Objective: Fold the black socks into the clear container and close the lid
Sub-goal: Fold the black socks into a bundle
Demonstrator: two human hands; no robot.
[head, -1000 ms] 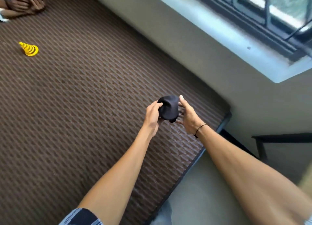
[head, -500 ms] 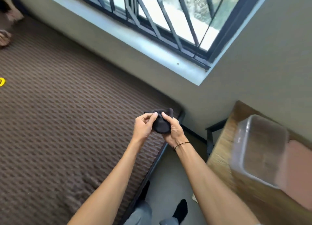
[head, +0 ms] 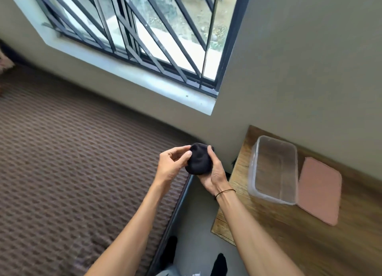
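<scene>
The black socks [head: 199, 161] are rolled into a tight ball, held in the air between both hands over the bed's edge. My right hand [head: 215, 172] cups the ball from the right and below. My left hand [head: 172, 165] presses on its left side with thumb and fingertips. To the right, a clear rectangular container [head: 253, 168] stands open on a wooden table [head: 237, 184]; nothing shows inside it. Its pink lid [head: 319, 188] lies flat right beside it.
A brown patterned bed surface [head: 72, 172] fills the left. A barred window [head: 134, 27] and grey wall [head: 299, 58] are behind. A narrow floor gap [head: 198, 230] separates bed and table, with my dark-socked feet [head: 221, 263] in it.
The view has swung right and up, bringing the table, container and lid fully into sight. The loose sock bundle is now a rounder ball, cupped deeper in my right hand.
</scene>
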